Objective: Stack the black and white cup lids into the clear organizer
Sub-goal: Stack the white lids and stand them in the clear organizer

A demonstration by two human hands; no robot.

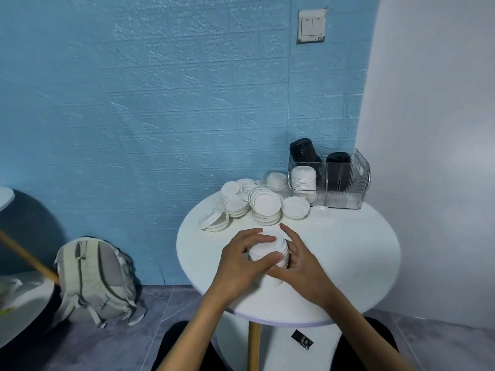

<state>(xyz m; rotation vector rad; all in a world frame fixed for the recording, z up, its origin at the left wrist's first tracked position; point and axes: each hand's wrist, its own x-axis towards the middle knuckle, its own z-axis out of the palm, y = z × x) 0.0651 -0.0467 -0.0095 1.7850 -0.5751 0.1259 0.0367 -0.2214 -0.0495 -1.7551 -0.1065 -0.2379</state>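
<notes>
Holding a short stack of white cup lids between both hands, the person has it low over the near-middle of the round white tabletop. The left hand wraps it from the left with thumb and fingers curled over the top and front, and the right hand cups its right side with fingers curled round the rims, so each grip is grasping the same stack. The stack lies tilted on its side, its long axis running roughly left to right between the palms. What the next move turns on is the clear organizer, which stands at the far right edge of the tabletop, forward and to the right of the hands and well apart from them. Its front left compartment already carries an upright white lid stack, with black lid stacks behind and beside it. The right hand is the nearer one to it, so it would probably carry, and the stack would likely need turning upright to drop in. Loose white lids lie heaped to the left of the organizer, between it and the wall.
</notes>
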